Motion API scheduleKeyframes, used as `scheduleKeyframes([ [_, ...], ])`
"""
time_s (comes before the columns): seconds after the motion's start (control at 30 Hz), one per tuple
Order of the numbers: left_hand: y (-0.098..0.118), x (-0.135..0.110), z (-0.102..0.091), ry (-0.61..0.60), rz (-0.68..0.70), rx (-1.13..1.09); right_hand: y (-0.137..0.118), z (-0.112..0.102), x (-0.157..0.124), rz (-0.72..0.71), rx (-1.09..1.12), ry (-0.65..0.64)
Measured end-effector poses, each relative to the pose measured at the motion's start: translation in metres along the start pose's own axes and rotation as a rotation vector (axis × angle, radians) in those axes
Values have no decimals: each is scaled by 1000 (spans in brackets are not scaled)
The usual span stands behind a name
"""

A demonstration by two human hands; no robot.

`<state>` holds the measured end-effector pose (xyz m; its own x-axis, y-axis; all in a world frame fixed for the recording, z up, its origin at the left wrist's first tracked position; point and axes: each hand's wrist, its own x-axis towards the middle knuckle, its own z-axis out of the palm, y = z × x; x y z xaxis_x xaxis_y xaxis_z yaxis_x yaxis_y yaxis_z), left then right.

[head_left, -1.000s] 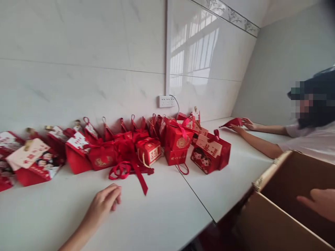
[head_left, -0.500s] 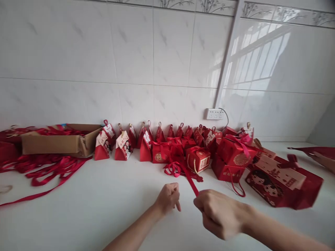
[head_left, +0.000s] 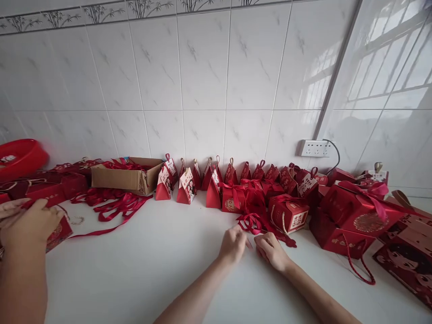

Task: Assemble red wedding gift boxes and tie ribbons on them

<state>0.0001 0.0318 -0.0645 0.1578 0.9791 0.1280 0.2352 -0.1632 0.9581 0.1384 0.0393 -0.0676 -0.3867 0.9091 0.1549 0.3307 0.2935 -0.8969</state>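
Note:
My left hand [head_left: 233,244] and my right hand [head_left: 271,249] meet on the white counter [head_left: 151,265], both with fingers curled in a pinch at the near end of a red ribbon [head_left: 256,223]. The ribbon lies bunched just in front of a small red gift box [head_left: 290,214] with a gold cord handle. Behind it stands a row of red pyramid-shaped favour boxes [head_left: 216,180] against the tiled wall.
Another person's hands [head_left: 29,222] at the far left hold a red box. Loose red ribbons [head_left: 111,204] spill from a cardboard box [head_left: 126,177]. Larger red gift boxes [head_left: 351,216] and a picture bag [head_left: 405,261] crowd the right. A wall socket [head_left: 313,147] sits above.
The view has swung left, away from the carton at the right. My right hand came over from that carton to the ribbon. Both hands moved forward to the bunched ribbon, closer together.

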Motion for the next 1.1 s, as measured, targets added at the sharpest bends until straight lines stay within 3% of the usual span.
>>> scheduleKeyframes([
  [0.1, -3, 14, -26, 239, 76, 80, 2, -5, -4, 15, -53, 21],
  [0.27, -12, 47, -97, 765, 82, 236, -4, -8, -3, 98, -109, 6],
  [0.4, -23, 72, -138, 977, -14, 352, -6, -7, -1, 115, -94, -7],
  [0.6, -38, 98, -167, 1067, -136, 391, -3, -5, 0, 106, -113, -32],
  [0.77, -43, 102, -176, 1095, -84, 311, -6, -6, 2, 102, -101, -24],
  [0.93, -35, 76, -169, 1160, 35, 169, -7, -5, 2, 84, -92, -21],
  [1.03, -16, 52, -155, 1060, 163, 111, -7, -3, 1, 64, -82, 22],
  [1.1, -1, 36, -139, 974, 243, 95, -8, -3, 1, 39, -56, 165],
])
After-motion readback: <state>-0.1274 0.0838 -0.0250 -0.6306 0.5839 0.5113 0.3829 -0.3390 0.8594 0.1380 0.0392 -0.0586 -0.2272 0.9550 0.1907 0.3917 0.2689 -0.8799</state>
